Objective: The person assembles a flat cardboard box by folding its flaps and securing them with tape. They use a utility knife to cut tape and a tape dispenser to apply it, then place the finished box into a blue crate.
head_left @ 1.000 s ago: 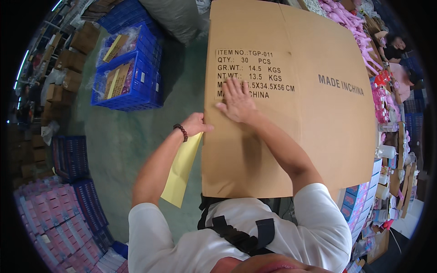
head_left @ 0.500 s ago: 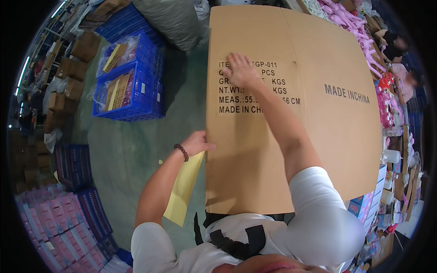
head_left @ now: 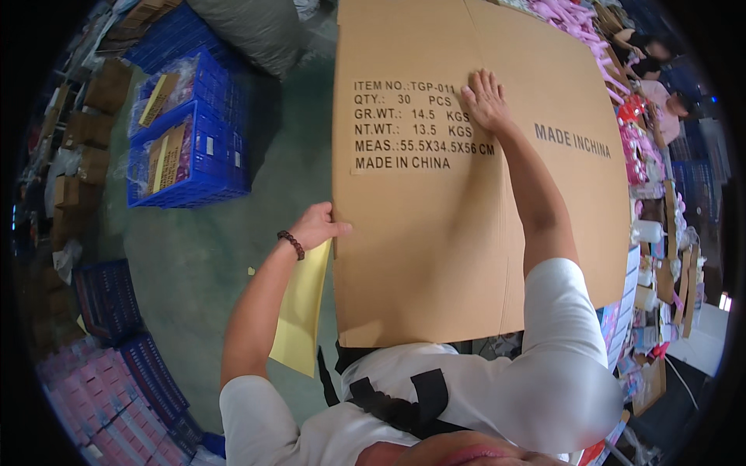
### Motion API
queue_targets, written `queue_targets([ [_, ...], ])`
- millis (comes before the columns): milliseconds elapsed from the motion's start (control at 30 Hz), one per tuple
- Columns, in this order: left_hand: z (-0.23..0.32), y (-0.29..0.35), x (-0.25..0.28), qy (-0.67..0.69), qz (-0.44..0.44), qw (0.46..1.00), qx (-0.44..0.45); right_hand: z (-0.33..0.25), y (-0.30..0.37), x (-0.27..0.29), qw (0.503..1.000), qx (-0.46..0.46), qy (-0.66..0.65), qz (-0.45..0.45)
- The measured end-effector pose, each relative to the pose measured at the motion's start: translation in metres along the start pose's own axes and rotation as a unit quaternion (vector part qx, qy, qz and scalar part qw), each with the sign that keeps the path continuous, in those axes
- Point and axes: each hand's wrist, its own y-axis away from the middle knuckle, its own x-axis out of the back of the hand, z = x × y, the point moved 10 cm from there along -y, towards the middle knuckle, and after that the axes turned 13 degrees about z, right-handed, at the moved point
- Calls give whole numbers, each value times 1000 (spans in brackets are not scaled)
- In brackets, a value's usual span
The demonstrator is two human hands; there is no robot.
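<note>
A large, flat brown cardboard carton lies in front of me with dark print on its top. A pale rectangular label bearing several printed lines sits on its left half. My right hand is pressed palm down beside the label's upper right, fingers stretched out and nothing held. At the carton's left edge, my left hand is closed with its thumb over the edge. A yellow sheet hangs from that hand; its fingers are partly hidden.
Stacked blue crates with bagged goods stand on the floor at left. Pink boxes are piled at lower left. Pink plastic parts lie beyond the carton, where a person in pink sits among cluttered goods.
My right hand has slid right across the carton, off the label, uncovering its print. The left hand keeps its hold at the edge. The whole view has shifted slightly.
</note>
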Motion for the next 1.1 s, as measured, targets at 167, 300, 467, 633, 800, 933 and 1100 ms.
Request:
queue_targets([
  [167,6,9,0,16,-1,1000,-8,-40,61,27,996,77,22,-32],
  [300,5,8,-1,-23,3,1000,-14,-96,108,37,991,127,25,-44],
  [467,1,5,-1,-81,7,997,-18,-248,175,43,946,243,-150,-151],
  [633,3,10,0,-61,12,997,-42,-297,179,84,918,263,-268,-131],
  [800,-3,7,1,-47,37,997,-44,-243,161,70,977,181,-57,-99],
  [933,-6,6,-1,-98,31,993,-52,-271,207,72,910,280,-286,-105],
  [1100,-6,22,1,-79,51,994,-57,-51,143,68,999,9,1,-49],
])
